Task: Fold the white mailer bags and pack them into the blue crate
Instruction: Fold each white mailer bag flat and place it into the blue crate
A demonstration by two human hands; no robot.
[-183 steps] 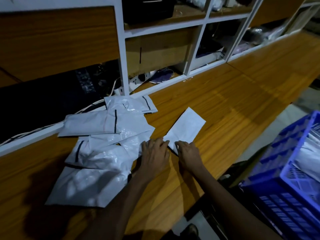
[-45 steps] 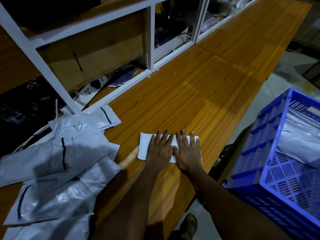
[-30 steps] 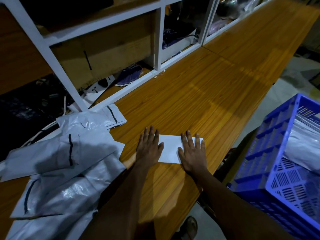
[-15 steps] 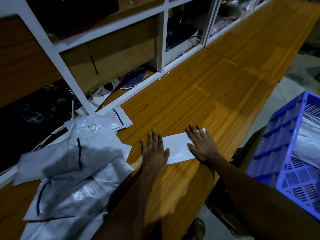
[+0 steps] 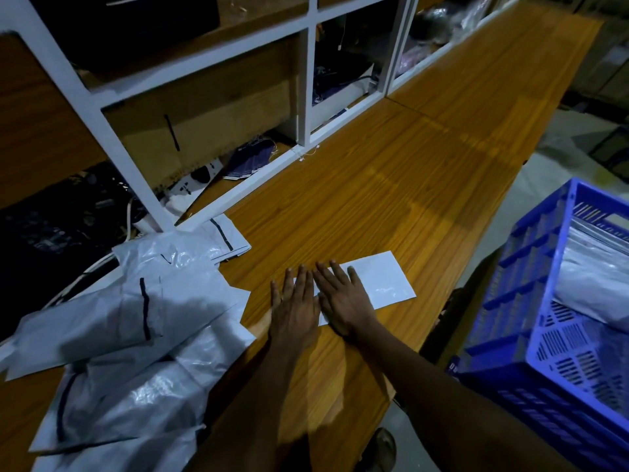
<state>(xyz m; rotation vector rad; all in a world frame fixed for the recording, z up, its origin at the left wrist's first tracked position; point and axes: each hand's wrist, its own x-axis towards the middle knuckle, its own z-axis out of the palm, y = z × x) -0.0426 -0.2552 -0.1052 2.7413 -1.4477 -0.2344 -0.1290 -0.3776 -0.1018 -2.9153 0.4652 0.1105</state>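
A folded white mailer bag [image 5: 384, 284] lies flat on the wooden table [image 5: 391, 185] near its front edge. My left hand [image 5: 294, 310] and my right hand [image 5: 342, 301] press side by side on the bag's left part, fingers straight. The bag's right part shows bare. A heap of several unfolded white mailer bags [image 5: 136, 328] with black strips covers the table's left end. At the right, below table height, the blue crate [image 5: 544, 301] holds white mailer bags [image 5: 592, 284].
A white-framed wooden shelf unit [image 5: 306, 83] runs along the table's back, with cables, a power strip [image 5: 194, 182] and dark packets in its compartments. The grey floor [image 5: 558, 144] lies between the table's edge and the crate. A shoe [image 5: 383, 449] shows below the table's edge.
My hands were spread apart at the bag's two ends half a second ago; now the right hand has slid left and both press together on its left part.
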